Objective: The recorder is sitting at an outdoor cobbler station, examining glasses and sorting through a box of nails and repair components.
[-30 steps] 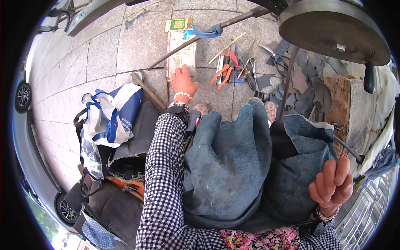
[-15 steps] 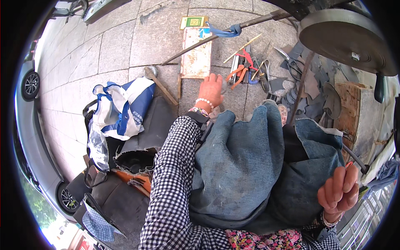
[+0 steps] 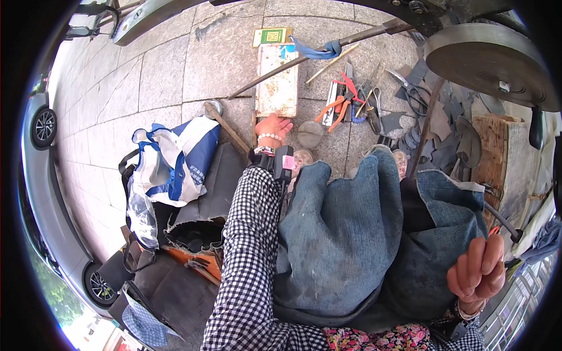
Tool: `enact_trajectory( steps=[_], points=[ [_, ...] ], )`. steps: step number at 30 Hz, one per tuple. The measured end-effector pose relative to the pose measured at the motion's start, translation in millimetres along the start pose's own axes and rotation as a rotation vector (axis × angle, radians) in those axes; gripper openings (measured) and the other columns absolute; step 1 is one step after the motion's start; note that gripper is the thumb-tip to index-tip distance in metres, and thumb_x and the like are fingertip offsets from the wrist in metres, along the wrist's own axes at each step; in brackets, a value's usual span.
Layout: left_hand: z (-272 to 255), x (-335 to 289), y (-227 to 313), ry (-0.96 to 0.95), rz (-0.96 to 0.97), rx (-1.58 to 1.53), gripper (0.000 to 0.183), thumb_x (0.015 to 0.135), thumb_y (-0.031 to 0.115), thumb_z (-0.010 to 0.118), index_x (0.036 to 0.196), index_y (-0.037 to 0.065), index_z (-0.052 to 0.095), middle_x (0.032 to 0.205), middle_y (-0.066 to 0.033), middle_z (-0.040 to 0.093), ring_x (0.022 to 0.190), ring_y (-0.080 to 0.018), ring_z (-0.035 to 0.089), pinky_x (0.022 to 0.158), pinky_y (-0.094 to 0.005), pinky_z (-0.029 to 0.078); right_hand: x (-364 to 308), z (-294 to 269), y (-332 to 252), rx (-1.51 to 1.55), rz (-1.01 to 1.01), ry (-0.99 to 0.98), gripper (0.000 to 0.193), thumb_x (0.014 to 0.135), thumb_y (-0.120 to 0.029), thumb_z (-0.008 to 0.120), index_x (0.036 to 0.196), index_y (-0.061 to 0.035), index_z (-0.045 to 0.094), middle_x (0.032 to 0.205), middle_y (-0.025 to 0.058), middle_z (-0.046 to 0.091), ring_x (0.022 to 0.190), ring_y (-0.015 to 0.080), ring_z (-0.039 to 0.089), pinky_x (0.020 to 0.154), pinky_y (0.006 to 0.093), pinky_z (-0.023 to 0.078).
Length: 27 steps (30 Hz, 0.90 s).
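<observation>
- Far L: blue & white bag slumped on its side of the view; paving beyond it looks the roomiest stretch for moving
- Wood-handled tool lies slantwise btwn bag & L hand, so that side is tight
- L hand is down at the near edge of the stained board; fingers look half-bent & apart, nothing seen in them, but can't tell if they grip the edge
- Board lies flat on the paving; metal rod cuts across its upper part in this view, prob less room there
- Stage, as judged: L hand is at the board, grey disc lies loose just R of it; no piece looks finished, what's left can't be judged
- Orange-handled pliers next, other tools beside them, cramped
- Denim cloth spreads btwn both hands
- Scissors, then dark scraps strewn about
- Far R: R hand has fingers curled closed; small red bit nr the tips, can't tell if pinched; wooden block & heavy wheel hem that side in
</observation>
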<state>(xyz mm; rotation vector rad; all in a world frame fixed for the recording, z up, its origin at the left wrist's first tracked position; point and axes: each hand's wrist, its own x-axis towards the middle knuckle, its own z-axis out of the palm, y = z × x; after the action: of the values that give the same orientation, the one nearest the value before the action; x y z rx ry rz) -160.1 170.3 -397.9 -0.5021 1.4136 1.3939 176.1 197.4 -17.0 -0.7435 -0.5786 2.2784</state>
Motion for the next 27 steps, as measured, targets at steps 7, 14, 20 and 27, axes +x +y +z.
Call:
enact_trajectory(
  steps=[7, 14, 20, 27],
  points=[
    [-2, 8, -5, 0.052, -0.051, -0.072, 0.024, 0.084, 0.017, 0.049, 0.098, -0.003, 0.048, 0.093, -0.0165, 0.054, 0.085, -0.0305, 0.054, 0.070, -0.0425, 0.049, 1, 2, 2, -0.005, 0.015, -0.011, 0.021, 0.086, -0.016, 0.049, 0.081, 0.0040, 0.042, 0.072, 0.0173, 0.047, 0.052, 0.0188, 0.046, 0.044, 0.0295, 0.039],
    [0, 2, -13, -0.077, 0.025, -0.127, 0.022, 0.084, 0.010, 0.045, 0.101, -0.004, 0.045, 0.095, -0.0176, 0.054, 0.086, -0.0320, 0.055, 0.074, -0.0448, 0.049, 1, 2, 3, 0.010, 0.013, 0.014, 0.021, 0.086, -0.015, 0.049, 0.081, 0.0043, 0.042, 0.071, 0.0175, 0.047, 0.050, 0.0191, 0.046, 0.043, 0.0298, 0.038],
    [12, -15, -7, -0.125, 0.002, -0.272, 0.025, 0.077, 0.009, 0.053, 0.097, -0.004, 0.046, 0.089, -0.0163, 0.054, 0.081, -0.0287, 0.055, 0.068, -0.0460, 0.049, -1, 1, 0, 0.007, 0.004, 0.006, 0.021, 0.086, -0.014, 0.049, 0.080, 0.0046, 0.042, 0.071, 0.0179, 0.047, 0.050, 0.0194, 0.046, 0.044, 0.0297, 0.039],
    [27, -31, 9, -0.069, 0.013, -0.343, 0.027, 0.074, 0.016, 0.056, 0.093, 0.000, 0.047, 0.087, -0.0119, 0.053, 0.076, -0.0248, 0.052, 0.062, -0.0377, 0.047, -2, -1, -1, 0.042, 0.017, 0.012, 0.020, 0.085, -0.013, 0.050, 0.080, 0.0057, 0.044, 0.073, 0.0182, 0.048, 0.052, 0.0193, 0.047, 0.045, 0.0311, 0.039]
  ],
)
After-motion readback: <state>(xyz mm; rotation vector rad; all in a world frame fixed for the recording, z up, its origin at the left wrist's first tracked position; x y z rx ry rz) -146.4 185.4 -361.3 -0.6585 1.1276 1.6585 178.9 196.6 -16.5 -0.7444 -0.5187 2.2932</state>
